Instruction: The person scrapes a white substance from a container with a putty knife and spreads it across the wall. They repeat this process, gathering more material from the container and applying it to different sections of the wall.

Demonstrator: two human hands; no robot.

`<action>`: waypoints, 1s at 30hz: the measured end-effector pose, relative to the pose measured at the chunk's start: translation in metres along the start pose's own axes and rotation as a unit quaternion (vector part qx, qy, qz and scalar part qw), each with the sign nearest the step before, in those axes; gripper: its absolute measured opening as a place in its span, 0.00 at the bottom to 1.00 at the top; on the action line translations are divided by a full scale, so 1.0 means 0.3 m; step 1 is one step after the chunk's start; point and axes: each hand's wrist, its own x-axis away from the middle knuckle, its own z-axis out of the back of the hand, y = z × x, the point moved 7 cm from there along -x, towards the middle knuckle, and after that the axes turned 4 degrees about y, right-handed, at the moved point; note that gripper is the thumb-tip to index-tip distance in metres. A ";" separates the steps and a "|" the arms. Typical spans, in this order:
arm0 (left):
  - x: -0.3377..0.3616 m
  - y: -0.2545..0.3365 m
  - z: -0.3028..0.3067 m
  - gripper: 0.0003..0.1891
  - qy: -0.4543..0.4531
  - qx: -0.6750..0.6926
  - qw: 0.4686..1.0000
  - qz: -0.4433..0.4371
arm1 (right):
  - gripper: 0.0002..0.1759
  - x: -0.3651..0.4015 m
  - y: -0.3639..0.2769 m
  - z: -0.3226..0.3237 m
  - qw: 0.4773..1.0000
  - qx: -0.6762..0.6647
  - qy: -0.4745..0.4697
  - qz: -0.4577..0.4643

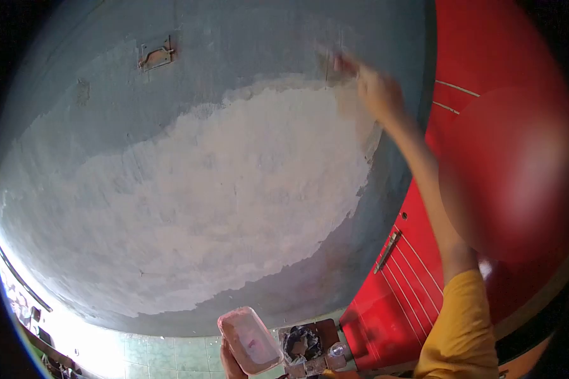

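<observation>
My right hand (379,95), raised at the upper right, is closed on a brush-like tool (341,65), blurred by motion, against the grey wall (253,38). Below the tool spreads a large pale coated patch (221,183) with ragged edges. Low in the view my left hand (232,363) grips the side of a pinkish rectangular tub (251,340), tilted so that a pale substance shows inside. Most of the left hand's fingers are hidden behind the tub.
A red panelled door (417,265) with a metal bolt (387,252) stands at the right. A metal fitting (157,57) is on the upper wall. Below are green tiles (171,354), a black bag (302,344) and a clear glass or bottle (337,350).
</observation>
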 end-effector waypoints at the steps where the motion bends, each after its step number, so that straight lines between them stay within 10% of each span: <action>1: 0.001 0.022 -0.028 0.28 0.014 0.013 1.000 0.016 | 0.21 -0.128 0.027 0.018 0.998 0.000 0.052 0.044; 9: -0.028 0.026 -0.057 0.27 0.039 -0.003 0.997 0.061 | 0.25 0.227 0.012 -0.210 0.983 -0.006 0.045 0.177; 14: -0.035 0.020 -0.074 0.27 -0.001 0.030 0.996 0.085 | 0.22 0.176 0.072 -0.145 0.990 -0.011 -0.116 0.077; 18: -0.046 -0.015 -0.044 0.28 -0.002 0.009 0.997 0.070 | 0.27 -0.176 0.184 0.028 0.987 -0.022 0.112 0.116; 25: 0.006 0.015 -0.098 0.30 0.051 0.041 0.993 0.100 | 0.31 0.348 0.138 -0.201 0.988 -0.028 0.034 0.145; 30: -0.036 -0.035 -0.053 0.30 -0.003 -0.071 0.995 0.064 | 0.28 0.215 0.081 -0.096 0.995 -0.033 -0.054 0.074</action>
